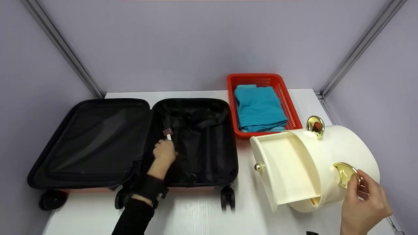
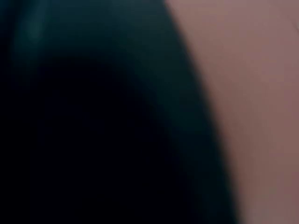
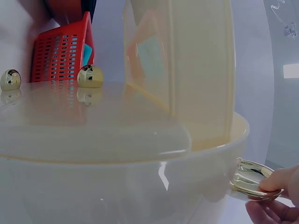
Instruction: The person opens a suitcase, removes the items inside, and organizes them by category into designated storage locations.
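In the head view my left hand (image 1: 164, 150) reaches down into the right half of the open black suitcase (image 1: 209, 153). It holds a small item with a white stem and a brownish-pink square end (image 1: 168, 132); its kind cannot be told. The left wrist view is dark and blurred. My right hand (image 1: 367, 202) pinches a gold crescent handle (image 1: 346, 174) on the side of a cream rounded box (image 1: 346, 143). The box's drawer (image 1: 287, 166) is pulled out toward the suitcase. In the right wrist view, thumb and fingers (image 3: 273, 182) close around the handle (image 3: 250, 177).
Behind the cream box stands a red basket (image 1: 232, 107) with folded blue cloths (image 1: 259, 106). The suitcase's other half (image 1: 94, 143) lies open at the left. A second gold handle (image 1: 315, 126) sits on the box. Walls enclose the white table (image 1: 196, 215).
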